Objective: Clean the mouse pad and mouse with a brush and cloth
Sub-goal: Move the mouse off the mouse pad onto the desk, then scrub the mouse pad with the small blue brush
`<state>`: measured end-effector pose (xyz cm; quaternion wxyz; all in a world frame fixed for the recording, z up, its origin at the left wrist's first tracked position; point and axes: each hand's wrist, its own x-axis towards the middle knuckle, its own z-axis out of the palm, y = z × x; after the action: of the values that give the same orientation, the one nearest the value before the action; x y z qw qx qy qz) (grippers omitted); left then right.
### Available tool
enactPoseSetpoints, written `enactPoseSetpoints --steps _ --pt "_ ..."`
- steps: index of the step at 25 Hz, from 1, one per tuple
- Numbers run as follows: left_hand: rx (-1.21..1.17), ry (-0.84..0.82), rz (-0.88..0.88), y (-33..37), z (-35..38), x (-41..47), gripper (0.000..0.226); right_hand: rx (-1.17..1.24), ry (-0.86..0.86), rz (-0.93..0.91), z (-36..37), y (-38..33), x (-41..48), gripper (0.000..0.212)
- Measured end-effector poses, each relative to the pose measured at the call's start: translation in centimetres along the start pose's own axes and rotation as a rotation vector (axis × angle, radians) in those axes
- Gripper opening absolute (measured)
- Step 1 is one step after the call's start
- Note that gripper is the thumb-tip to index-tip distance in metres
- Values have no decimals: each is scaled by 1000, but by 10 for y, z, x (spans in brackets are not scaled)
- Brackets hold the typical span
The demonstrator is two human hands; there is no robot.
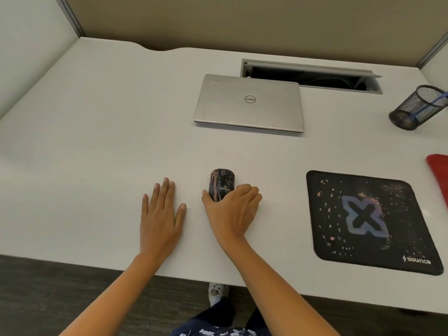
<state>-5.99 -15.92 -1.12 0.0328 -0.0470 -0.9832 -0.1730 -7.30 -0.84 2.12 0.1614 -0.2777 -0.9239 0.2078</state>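
A dark patterned mouse sits on the white desk near its middle front. My right hand grips the mouse from behind, thumb on its left side and fingers curled round its right side. My left hand lies flat on the desk to the left of the mouse, fingers straight and spread. The black mouse pad with a pale X print lies to the right, apart from the mouse. A red cloth shows at the right edge. No brush is identifiable in view.
A shut silver laptop lies behind the mouse. An open cable tray slot is cut into the desk at the back. A black mesh pen cup with something blue inside stands at the far right. Partition walls enclose the desk.
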Motion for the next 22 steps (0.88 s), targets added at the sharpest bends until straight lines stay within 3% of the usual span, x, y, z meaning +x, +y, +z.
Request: enactPoseSetpoints --steps 5,9,12,15,18,22 --pt "-222 46 82 25 -22 5 62 246 29 -82 -33 38 12 68" --pt "-266 16 313 93 -34 1 61 385 151 -120 -75 99 32 50" --pt "-264 -71 459 149 -22 -10 64 398 207 -71 -106 159 48 48" --pt "-241 -210 503 193 6 -24 76 389 125 -50 -138 225 56 60" --pt "-243 -365 405 220 36 -36 100 302 -4 4 -167 291 60 83" --pt "-158 -367 357 239 60 -44 115 164 -196 112 -189 363 70 110"
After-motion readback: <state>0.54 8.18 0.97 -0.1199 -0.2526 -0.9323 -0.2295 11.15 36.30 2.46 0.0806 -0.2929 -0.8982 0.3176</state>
